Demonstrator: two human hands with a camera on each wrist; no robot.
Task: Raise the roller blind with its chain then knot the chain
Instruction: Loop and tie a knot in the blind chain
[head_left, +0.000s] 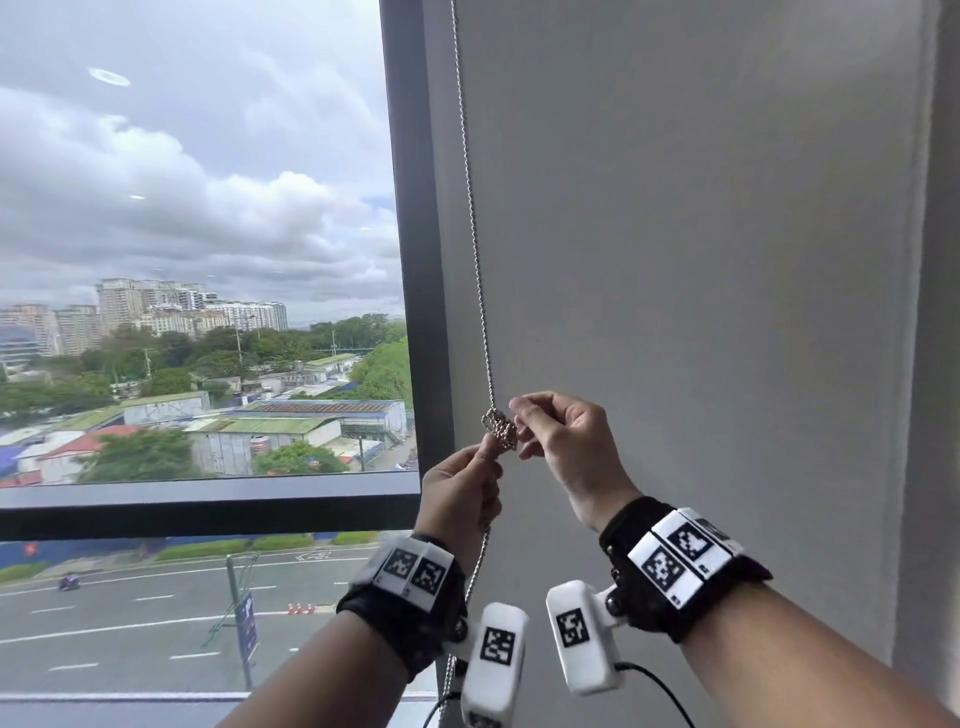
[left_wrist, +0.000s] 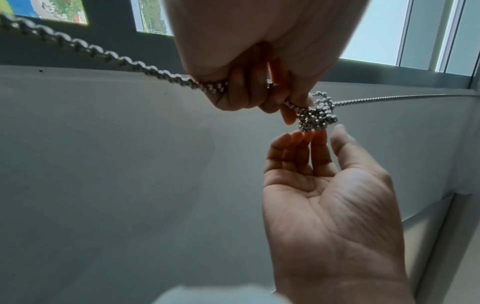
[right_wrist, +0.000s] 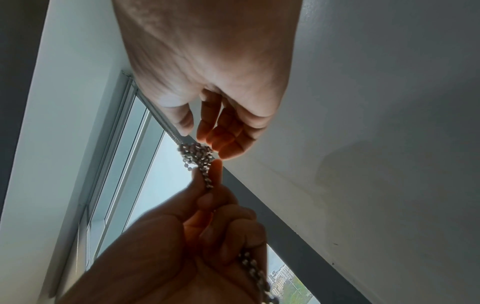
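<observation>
High-rise room: big window (head_left: 197, 249) over city, plain grey wall (head_left: 701, 234).

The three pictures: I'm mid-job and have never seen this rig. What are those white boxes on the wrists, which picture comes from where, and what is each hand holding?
There is no machine here: a person works with bare hands. The white boxes strapped to both wrists are cameras. The big picture comes from a head camera; the other two look along each hand from those wrist cameras. The left hand grips the metal bead chain just below a bunched knot, beside the window. The right hand holds nothing; the left wrist view shows its fingers fairly straight, tips close to the knot. The chain runs up along the grey wall. The blind itself is not clearly visible.
</observation>
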